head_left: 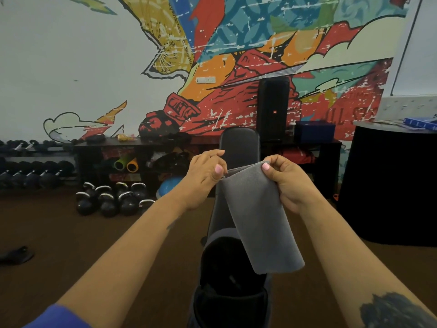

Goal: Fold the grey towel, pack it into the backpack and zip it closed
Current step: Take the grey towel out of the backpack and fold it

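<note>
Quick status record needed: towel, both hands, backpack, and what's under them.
towel: grey cloth towel, folded into a narrow strip, held up by its top edge, hanging in the air
left hand: pinching the top left corner
right hand: pinching the top right corner
backpack: dark backpack, mouth open, below the towel
support: black padded bench under the backpack
packed: not yet
</note>
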Demonstrator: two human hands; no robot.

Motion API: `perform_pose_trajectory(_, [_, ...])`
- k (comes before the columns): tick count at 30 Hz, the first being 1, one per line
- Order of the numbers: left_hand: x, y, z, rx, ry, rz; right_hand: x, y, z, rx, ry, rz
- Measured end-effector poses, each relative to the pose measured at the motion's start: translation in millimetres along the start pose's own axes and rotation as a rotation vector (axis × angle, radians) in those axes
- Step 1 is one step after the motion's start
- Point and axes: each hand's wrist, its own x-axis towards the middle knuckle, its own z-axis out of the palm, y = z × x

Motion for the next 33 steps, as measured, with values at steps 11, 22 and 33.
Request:
perform_pose_trajectory(11, [3,14,-5,0.23,-0.216,0.019,-7,3,-14,-0.016,0.057,0.007])
perform_pose_trajectory(22, [8,9,-3,-0.201,0.052,-0.155,-9,4,-7,-0.18,0.172,-0.105])
perform_pose_trajectory(33, [31,32,8,0.089,-0.294,-0.122,-5,1,21,-0.16,0.061,-0.18])
